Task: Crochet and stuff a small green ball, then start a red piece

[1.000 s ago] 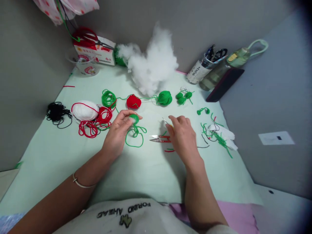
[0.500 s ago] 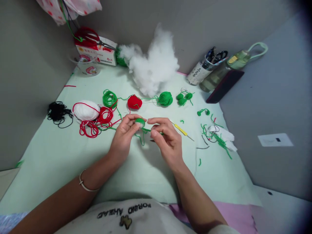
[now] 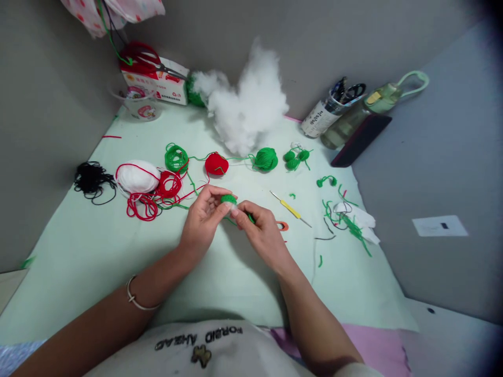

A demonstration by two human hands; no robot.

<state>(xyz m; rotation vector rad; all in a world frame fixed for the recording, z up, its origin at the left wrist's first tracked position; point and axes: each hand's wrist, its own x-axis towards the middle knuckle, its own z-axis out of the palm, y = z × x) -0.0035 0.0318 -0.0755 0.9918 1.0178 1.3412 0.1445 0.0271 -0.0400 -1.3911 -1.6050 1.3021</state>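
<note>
My left hand (image 3: 202,220) pinches a small green crocheted piece (image 3: 228,199) with white stuffing showing at its near side. The fingers of my right hand (image 3: 261,230) are closed against that same piece, the thumb tip at the white stuffing. Green yarn runs beneath both hands, and a bit of green shows within the right fingers. A yellow-handled crochet hook (image 3: 291,208) lies on the table beyond the right hand. Beside that hand, an orange object (image 3: 282,225) is partly covered.
White stuffing (image 3: 247,99) is heaped at the back. Red yarn (image 3: 216,164), green yarn (image 3: 266,159), white yarn (image 3: 138,176) and black yarn (image 3: 91,179) lie across the table (image 3: 220,293). A bottle (image 3: 346,125) and pen cup (image 3: 320,119) stand back right.
My right hand has moved in to the green piece, and its fingers have curled closer. The orange object has come into view beside it.
</note>
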